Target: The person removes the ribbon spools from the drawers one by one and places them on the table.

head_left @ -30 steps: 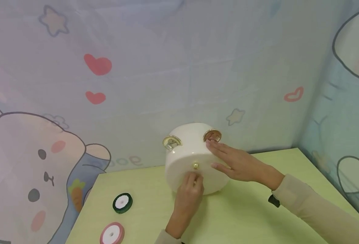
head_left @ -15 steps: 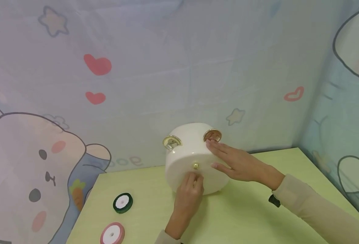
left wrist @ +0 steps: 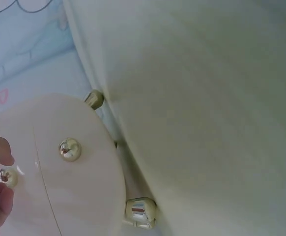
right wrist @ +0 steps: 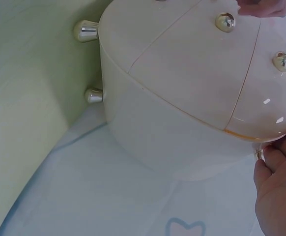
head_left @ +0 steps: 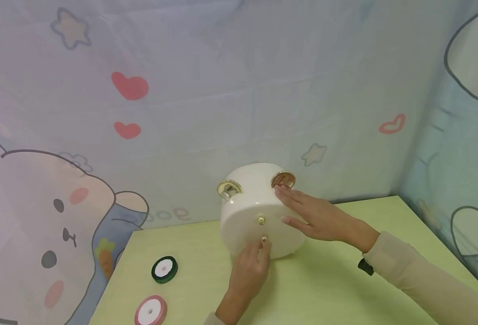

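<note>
A glossy white round drawer box (head_left: 239, 225) stands on edge on the table. Gold knobs dot its front, and thin seams between drawers show in both wrist views. My left hand (head_left: 249, 268) is at the middle knob (left wrist: 8, 178); thumb and fingertip sit apart on either side of it, and the knob shows between them. Above it is the upper knob (head_left: 261, 220); the lower knob (left wrist: 70, 149) is hidden by my hand in the head view. My right hand (head_left: 322, 219) rests with extended fingers on the box's upper right side, beside a gold bell-shaped fitting (head_left: 283, 180).
A green ribbon spool (head_left: 164, 269) and a pink ribbon spool (head_left: 151, 310) lie at the left of the pale green table (head_left: 324, 289). Behind the box hangs a printed cloth (head_left: 206, 113). A second gold fitting (head_left: 229, 189) tops the box's left.
My left fingers have loosened and drawn slightly down from the middle knob, which now shows above them. The right hand stays in place on the box.
</note>
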A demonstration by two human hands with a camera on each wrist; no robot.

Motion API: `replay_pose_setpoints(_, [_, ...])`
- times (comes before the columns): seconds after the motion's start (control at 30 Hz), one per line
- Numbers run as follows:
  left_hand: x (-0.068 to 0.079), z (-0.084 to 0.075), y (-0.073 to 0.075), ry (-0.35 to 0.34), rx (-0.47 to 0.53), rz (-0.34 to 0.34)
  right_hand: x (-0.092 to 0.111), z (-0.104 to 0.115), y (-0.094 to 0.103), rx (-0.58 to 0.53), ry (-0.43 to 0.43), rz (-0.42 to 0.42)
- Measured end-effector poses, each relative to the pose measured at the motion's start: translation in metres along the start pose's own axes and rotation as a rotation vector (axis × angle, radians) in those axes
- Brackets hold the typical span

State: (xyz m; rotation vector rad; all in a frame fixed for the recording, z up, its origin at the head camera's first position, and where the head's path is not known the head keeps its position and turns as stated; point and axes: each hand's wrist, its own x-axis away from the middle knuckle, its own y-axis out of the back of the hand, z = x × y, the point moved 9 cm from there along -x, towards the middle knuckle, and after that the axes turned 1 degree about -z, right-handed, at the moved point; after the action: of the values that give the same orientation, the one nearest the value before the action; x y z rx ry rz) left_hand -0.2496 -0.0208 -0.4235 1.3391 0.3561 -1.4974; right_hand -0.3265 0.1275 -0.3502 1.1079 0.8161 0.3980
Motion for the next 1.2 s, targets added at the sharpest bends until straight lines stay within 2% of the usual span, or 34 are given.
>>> replay_pose_setpoints(0.1, [0.005,-0.007,0.0,-0.06,-0.009,0.0,0.0,-0.001,-0.001,-0.001,-0.002,0.004])
replay_pose_setpoints(0.17, [0.007,-0.011,-0.002,-0.09,-0.008,0.026,0.0,-0.001,-0.002,0.004,0.003,0.002])
replay_pose_setpoints(0.4, [0.014,-0.017,-0.018,-0.172,-0.055,0.221,0.001,-0.001,-0.002,0.007,0.006,-0.003])
replay_pose_setpoints(0.5, [0.016,-0.022,-0.023,-0.253,-0.092,0.3,0.002,-0.001,-0.001,0.003,0.011,-0.006])
replay_pose_setpoints(0.63, [0.019,-0.029,-0.026,-0.391,-0.158,0.368,0.001,0.0,0.0,0.001,0.014,-0.006])
replay_pose_setpoints(0.77, [0.022,-0.032,-0.03,-0.48,-0.193,0.395,0.0,0.0,-0.001,0.004,0.012,-0.002])
replay_pose_setpoints(0.87, [0.025,-0.034,-0.033,-0.521,-0.201,0.388,0.0,0.0,0.0,0.005,0.01,-0.001])
replay_pose_setpoints(1.03, [0.026,-0.034,-0.038,-0.527,-0.203,0.365,0.0,0.0,0.0,0.01,0.017,-0.009])
replay_pose_setpoints(1.2, [0.03,-0.037,-0.045,-0.534,-0.233,0.4,0.0,-0.001,0.0,0.01,0.02,-0.012])
